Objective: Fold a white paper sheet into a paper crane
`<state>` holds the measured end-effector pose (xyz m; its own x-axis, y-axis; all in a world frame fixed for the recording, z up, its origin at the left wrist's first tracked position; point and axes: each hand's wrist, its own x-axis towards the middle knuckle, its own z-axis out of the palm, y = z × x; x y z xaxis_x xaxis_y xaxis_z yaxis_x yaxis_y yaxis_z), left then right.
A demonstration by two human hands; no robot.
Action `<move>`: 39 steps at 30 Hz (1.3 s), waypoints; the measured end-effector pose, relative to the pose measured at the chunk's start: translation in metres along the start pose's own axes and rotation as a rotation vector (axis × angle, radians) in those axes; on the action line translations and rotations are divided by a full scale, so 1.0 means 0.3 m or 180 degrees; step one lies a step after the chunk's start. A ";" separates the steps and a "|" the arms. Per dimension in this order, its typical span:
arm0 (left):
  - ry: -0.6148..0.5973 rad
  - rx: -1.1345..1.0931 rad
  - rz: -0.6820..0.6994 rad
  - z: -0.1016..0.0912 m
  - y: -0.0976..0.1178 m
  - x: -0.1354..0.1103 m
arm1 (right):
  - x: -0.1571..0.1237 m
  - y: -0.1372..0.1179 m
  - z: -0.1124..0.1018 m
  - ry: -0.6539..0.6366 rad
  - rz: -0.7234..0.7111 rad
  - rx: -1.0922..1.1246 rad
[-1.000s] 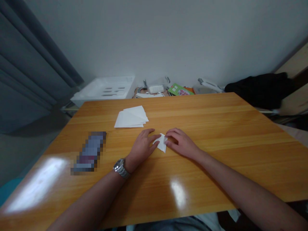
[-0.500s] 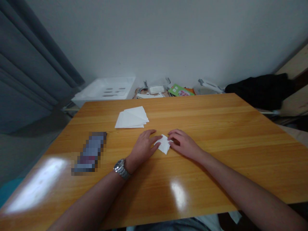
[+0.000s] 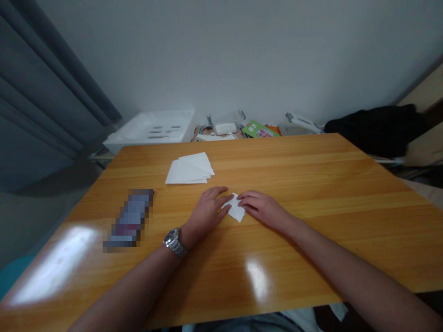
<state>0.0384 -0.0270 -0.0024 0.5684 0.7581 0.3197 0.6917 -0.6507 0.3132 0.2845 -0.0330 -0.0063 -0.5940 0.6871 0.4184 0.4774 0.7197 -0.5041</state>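
A small piece of white paper (image 3: 238, 213), creased and roughly square, lies on the wooden table with one corner toward me. At its left side, the thumb and index finger of my left hand (image 3: 207, 210) hold it down, the other fingers stretched beyond it. My right hand (image 3: 261, 207) grips the paper's right side, its fingertips over the top surface and partly covering it. A metal wristwatch (image 3: 175, 242) is on my left wrist.
Several white paper sheets (image 3: 190, 169) lie stacked at the back left of the table (image 3: 294, 170). A phone-like, pixelated object (image 3: 129, 221) lies to the left. Beyond the far edge are a white tray (image 3: 152, 124), a green booklet (image 3: 258, 130) and black cloth (image 3: 377, 131).
My right fingers have moved left over the paper, and its right corner has shifted inward with them. My left hand has stayed almost in place.
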 end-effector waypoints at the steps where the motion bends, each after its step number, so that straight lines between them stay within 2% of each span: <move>1: -0.0010 -0.0011 0.0012 0.000 0.000 0.000 | -0.001 0.002 0.001 -0.0012 0.0010 0.0014; 18: 0.0020 -0.0146 -0.0011 -0.004 0.002 0.003 | -0.001 -0.011 -0.020 -0.0243 -0.0023 -0.0109; 29: 0.0027 -0.0180 -0.0019 0.003 -0.009 0.001 | 0.000 0.004 -0.015 -0.0296 -0.0421 -0.0387; 39: 0.0045 -0.0213 -0.0004 0.004 -0.014 0.002 | -0.001 0.010 -0.033 -0.0577 -0.0703 -0.0900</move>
<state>0.0363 -0.0236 -0.0045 0.5608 0.7586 0.3317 0.6609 -0.6515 0.3725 0.2926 -0.0303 -0.0004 -0.7949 0.5022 0.3405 0.4697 0.8646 -0.1785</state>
